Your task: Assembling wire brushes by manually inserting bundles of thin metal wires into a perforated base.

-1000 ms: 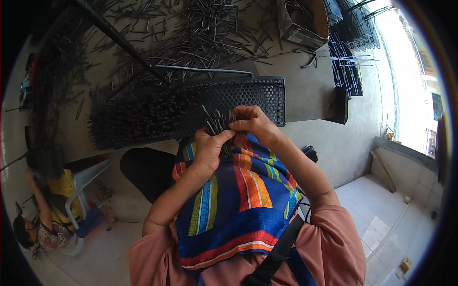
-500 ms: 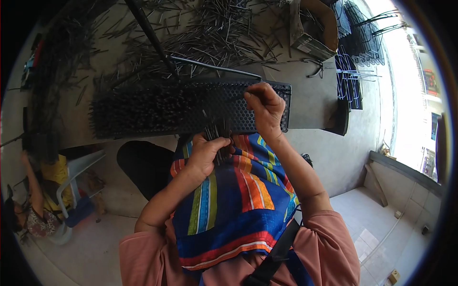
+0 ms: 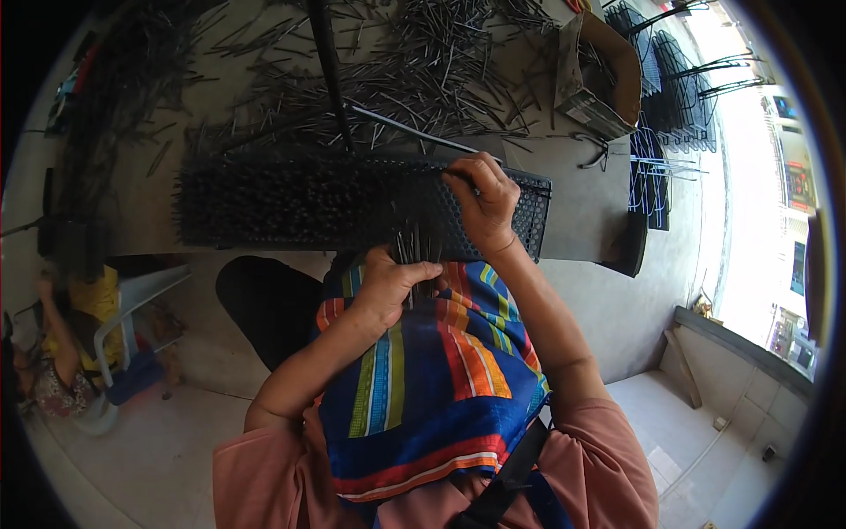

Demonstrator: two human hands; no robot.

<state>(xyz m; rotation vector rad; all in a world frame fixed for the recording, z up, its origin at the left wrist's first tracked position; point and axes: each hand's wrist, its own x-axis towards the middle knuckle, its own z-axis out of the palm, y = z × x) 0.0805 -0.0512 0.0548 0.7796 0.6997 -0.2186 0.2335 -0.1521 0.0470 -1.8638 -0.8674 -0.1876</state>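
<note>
My left hand (image 3: 385,286) is closed round a bundle of thin dark sticks (image 3: 408,240), held upright over my lap at the near edge of a long black perforated tray (image 3: 527,218). Many dark sticks (image 3: 273,204) stand packed in the tray's left and middle part, while round holes show at its right end. Over those holes is my right hand (image 3: 486,201), its fingers curled and pinched together. Whatever lies between its fingertips is hidden or too small to make out.
Loose dark sticks (image 3: 441,62) lie scattered across the table behind the tray. An open cardboard box (image 3: 573,97) stands at the back right, beside black wire racks (image 3: 683,97). A dark post (image 3: 328,70) rises behind the tray. At far left sits another person (image 3: 66,370) near a chair.
My right hand has shifted left along the tray, its fingers still pinched. My left hand keeps hold of the sticks. The whole view has turned slightly.
</note>
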